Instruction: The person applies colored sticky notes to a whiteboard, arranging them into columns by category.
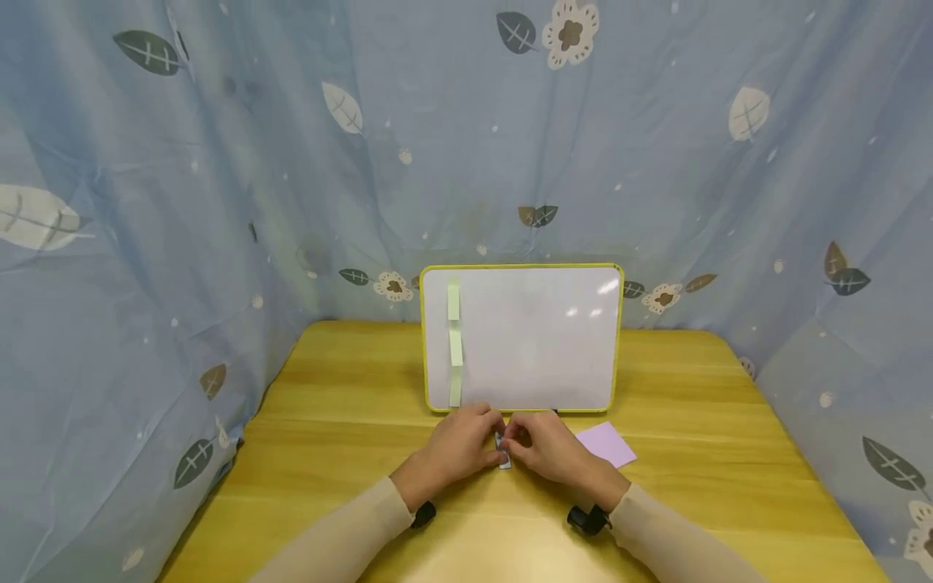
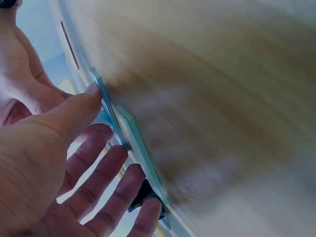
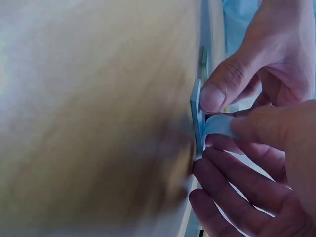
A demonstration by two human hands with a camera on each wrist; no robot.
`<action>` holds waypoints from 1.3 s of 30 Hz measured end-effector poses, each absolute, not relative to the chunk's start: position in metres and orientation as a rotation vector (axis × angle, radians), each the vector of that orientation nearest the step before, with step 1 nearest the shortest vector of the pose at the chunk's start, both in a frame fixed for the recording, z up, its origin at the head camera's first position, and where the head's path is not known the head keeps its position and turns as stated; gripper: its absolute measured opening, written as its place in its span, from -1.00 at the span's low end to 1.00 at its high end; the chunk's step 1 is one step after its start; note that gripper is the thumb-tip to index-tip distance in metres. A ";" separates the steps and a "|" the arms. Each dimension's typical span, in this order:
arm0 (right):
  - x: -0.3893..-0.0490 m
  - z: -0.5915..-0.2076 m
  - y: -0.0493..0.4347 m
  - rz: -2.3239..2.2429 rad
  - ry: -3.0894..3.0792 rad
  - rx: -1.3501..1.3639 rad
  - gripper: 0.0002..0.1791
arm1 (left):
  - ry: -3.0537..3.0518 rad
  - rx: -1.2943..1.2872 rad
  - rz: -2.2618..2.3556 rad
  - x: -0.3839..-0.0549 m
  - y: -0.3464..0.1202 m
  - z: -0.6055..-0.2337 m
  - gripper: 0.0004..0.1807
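My left hand (image 1: 463, 443) holds a small narrow blue sticky note pad (image 1: 504, 461) at the table, its thumb (image 2: 93, 98) on the pad's face. My right hand (image 1: 551, 451) pinches the loose end of a blue sticky note (image 3: 219, 125), which curls away from the pad. The note's other end still joins the pad in the right wrist view. Close to my left fingers lies a pale green pad (image 2: 140, 148), hidden from the head view. Behind both hands stands a whiteboard (image 1: 535, 340) with a yellow frame.
Pale green sticky notes (image 1: 455, 348) run down the whiteboard's left side. A pink sticky note pad (image 1: 607, 444) lies on the wooden table (image 1: 350, 486) beside my right wrist. Blue patterned curtains (image 1: 466, 146) enclose the table at the back and sides.
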State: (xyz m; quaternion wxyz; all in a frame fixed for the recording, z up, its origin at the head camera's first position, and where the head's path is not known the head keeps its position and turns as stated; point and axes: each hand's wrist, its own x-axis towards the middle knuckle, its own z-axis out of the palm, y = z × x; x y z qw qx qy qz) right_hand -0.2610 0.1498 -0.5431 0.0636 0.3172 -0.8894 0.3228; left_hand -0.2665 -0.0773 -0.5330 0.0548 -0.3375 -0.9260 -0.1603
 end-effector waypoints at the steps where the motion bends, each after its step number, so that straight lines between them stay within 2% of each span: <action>1: -0.262 -0.543 0.149 0.999 -2.683 0.950 -0.87 | -2.812 -1.022 -0.501 -0.266 -0.078 -0.534 -0.57; 6: -0.263 -0.543 0.147 1.096 -2.706 0.803 -0.84 | -2.806 -1.011 -0.537 -0.263 -0.079 -0.536 -0.49; 13: -0.268 -0.542 0.144 1.084 -2.743 0.590 -0.83 | -2.796 -0.991 -0.535 -0.261 -0.082 -0.537 -0.50; 25: -0.275 -0.535 0.147 1.066 -2.760 0.473 -0.80 | -2.832 -0.987 -0.457 -0.263 -0.079 -0.535 -0.79; 39: -0.287 -0.528 0.150 1.005 -2.706 0.479 -0.86 | -2.842 -0.942 -0.412 -0.260 -0.076 -0.533 -0.84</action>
